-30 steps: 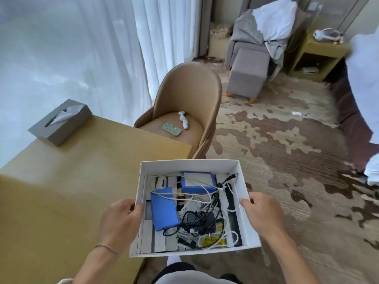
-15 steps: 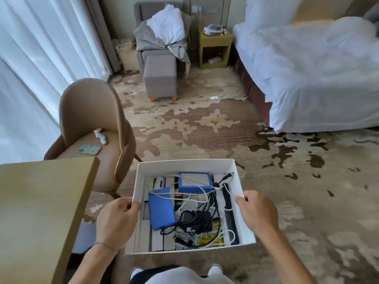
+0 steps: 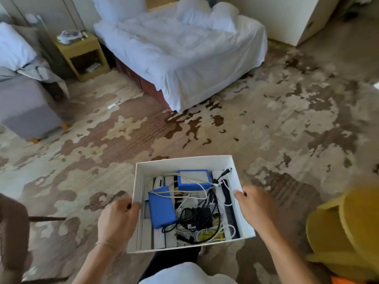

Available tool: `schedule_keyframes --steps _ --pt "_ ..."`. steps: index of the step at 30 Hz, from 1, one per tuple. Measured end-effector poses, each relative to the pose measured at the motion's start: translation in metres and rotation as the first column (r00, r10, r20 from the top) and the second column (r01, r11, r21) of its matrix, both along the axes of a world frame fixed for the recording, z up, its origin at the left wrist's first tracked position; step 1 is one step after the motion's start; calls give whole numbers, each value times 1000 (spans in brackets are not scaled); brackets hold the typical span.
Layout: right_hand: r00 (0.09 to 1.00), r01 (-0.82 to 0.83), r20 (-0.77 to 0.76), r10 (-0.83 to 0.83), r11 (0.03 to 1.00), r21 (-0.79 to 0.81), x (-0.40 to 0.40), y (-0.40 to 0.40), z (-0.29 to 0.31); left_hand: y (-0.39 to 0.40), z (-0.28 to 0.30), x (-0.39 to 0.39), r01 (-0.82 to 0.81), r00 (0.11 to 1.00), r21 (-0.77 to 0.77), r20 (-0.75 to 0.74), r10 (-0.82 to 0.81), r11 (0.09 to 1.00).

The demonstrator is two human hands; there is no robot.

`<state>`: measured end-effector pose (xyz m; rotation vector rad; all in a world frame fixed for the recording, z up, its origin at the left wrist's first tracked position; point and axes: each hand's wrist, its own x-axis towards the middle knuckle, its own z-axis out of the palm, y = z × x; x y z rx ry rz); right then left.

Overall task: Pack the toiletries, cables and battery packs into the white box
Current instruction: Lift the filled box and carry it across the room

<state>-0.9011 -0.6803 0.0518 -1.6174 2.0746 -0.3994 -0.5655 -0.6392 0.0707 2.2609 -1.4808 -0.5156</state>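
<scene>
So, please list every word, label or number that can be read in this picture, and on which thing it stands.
None can be read.
Yellow packet in the white box: dark print, too blurred.
Black adapter: small white label, too small to read.

Under the cables (image 3: 202, 214) we cannot make out the toiletries; the yellow chair (image 3: 348, 232) is cut off.

One white box (image 3: 184, 163) — inside it, two blue battery packs (image 3: 162, 210) (image 3: 193, 180), one black comb (image 3: 229, 210) and a tangle of black and white cables (image 3: 202, 219) too knotted to count. Two hands (image 3: 117, 220) (image 3: 256, 206) at its sides.
</scene>
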Motion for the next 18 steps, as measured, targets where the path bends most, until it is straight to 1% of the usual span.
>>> schedule_keyframes --steps 3,6,9,14,18 --pt "993 117 20 -118 993 10 -50 -1 -6 -41 -9 -44 117 993 30 -5 -117 993" --pt "980 200 -10 -199 980 25 -100 -4 -12 -83 -20 -93 226 974 40 -15 -226 973" --pt "956 292 -33 -291 956 39 -149 -6 -17 -123 -29 -145 329 944 60 14 -330 942" --pt "909 417 -48 -415 907 58 -224 -12 -16 -170 -38 -237 436 898 120 15 -441 892" --pt "858 514 -25 -514 855 72 -279 -6 -18 -193 -41 -305 514 855 120 4 -518 849"
